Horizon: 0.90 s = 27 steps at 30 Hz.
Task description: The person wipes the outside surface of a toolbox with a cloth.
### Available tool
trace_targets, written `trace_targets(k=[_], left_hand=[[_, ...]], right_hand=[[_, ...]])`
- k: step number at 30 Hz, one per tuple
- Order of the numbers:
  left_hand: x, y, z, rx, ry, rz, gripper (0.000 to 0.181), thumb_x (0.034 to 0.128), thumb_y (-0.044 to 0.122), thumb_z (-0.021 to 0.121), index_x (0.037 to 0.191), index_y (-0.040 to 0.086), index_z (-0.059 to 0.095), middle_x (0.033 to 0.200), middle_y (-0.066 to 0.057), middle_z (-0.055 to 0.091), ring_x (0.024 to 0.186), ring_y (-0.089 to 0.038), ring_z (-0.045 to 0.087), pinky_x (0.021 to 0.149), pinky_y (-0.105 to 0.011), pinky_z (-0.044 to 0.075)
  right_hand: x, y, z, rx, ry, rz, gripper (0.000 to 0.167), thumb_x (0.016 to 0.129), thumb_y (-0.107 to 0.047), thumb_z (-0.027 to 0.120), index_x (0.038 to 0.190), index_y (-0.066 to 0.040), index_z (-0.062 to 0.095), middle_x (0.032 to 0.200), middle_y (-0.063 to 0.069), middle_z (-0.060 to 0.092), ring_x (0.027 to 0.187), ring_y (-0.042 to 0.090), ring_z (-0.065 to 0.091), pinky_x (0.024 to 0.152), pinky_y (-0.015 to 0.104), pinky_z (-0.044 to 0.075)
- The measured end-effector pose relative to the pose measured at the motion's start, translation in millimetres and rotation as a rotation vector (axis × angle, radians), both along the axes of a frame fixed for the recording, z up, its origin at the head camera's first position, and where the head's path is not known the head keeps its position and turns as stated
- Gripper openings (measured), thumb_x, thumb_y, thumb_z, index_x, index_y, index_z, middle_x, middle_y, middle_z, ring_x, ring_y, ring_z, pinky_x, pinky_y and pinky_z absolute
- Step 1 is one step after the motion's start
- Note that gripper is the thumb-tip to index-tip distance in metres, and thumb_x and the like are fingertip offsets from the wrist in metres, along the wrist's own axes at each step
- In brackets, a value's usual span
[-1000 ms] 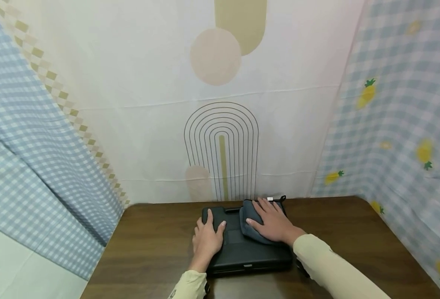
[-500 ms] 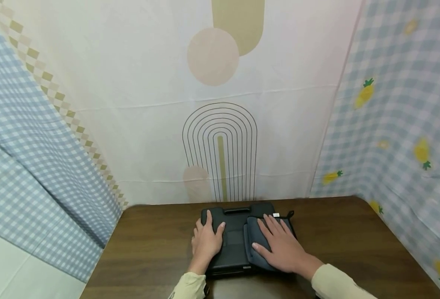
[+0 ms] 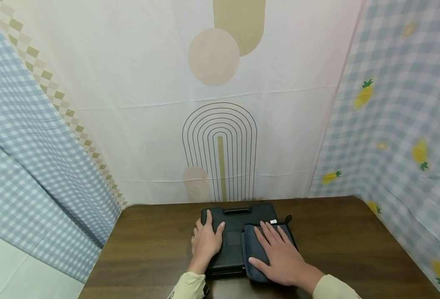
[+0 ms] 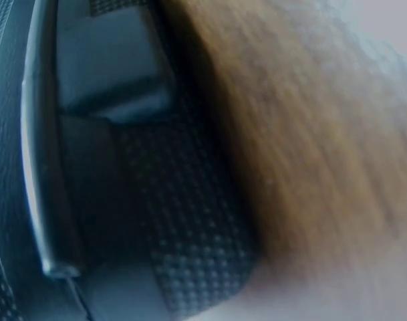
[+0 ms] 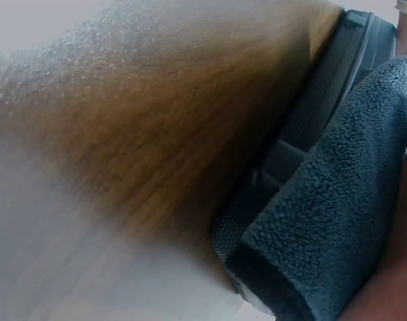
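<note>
A black hard plastic carrying case lies flat on the wooden table, its handle on the far side. My left hand grips the case's left edge, thumb on the lid and several fingers over the side. On the right part of the lid lies a folded dark blue-grey cloth with black trim, a white tag and a loop. My right hand presses flat on it, fingers straight. In the right wrist view the fluffy cloth hangs over the case's near edge, beside a latch. The left wrist view shows a textured case side.
The brown wooden table extends on both sides of the case. A pale printed curtain hangs behind the table's far edge. Blue checked cloths hang at the left and right.
My right hand has slid the cloth from the far right of the lid down toward the near edge, uncovering the handle. My left hand stays in place on the case.
</note>
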<state>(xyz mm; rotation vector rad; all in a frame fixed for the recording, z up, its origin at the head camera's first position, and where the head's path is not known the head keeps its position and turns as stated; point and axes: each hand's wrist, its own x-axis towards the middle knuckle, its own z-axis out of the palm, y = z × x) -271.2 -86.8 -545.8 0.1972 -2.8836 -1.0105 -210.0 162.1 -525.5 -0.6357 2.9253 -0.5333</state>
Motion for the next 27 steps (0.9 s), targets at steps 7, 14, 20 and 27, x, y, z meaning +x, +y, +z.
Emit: trace_targets(k=[7,14,20,27], left_hand=[[-1.6,0.2,-0.1,-0.011,-0.002,-0.004,0.075,0.1081,0.050,0.059,0.171,0.020,0.031,0.167,-0.033,0.036,0.145,-0.056,0.047,0.110,-0.073,0.043],[-2.3,-1.2,-3.2,-0.025,0.005,0.000,0.076,0.1062,0.052,0.061,0.170,0.020,0.034,0.166,-0.032,0.038,0.144,-0.055,0.049,0.108,-0.072,0.045],[-2.2,-0.5,-3.9,-0.021,-0.005,0.000,0.076,0.1060,0.052,0.062,0.170,0.020,0.034,0.166,-0.032,0.038,0.145,-0.054,0.048,0.109,-0.071,0.044],[-4.1,-1.1,-2.6,-0.025,-0.011,-0.002,0.075,0.1070,0.053,0.060,0.170,0.021,0.033,0.167,-0.032,0.037,0.146,-0.054,0.047,0.110,-0.070,0.044]], right_hand=[[-0.3,-3,-2.7,0.024,0.041,0.065,0.099,0.098,-0.082,0.045,0.172,-0.020,0.025,0.181,0.011,0.018,0.169,0.035,0.017,0.133,0.066,0.015],[-16.0,-16,3.7,0.019,-0.011,0.090,0.093,0.101,-0.080,0.043,0.172,-0.023,0.027,0.181,0.008,0.019,0.170,0.033,0.017,0.134,0.065,0.015],[-45.6,-27,5.4,0.060,-0.048,0.108,0.088,0.104,-0.079,0.036,0.172,-0.024,0.026,0.181,0.007,0.017,0.170,0.033,0.017,0.135,0.063,0.015],[-83.4,-37,11.4,0.079,-0.024,0.082,0.076,0.113,-0.060,0.035,0.171,-0.013,0.028,0.180,0.017,0.020,0.168,0.042,0.017,0.133,0.066,0.015]])
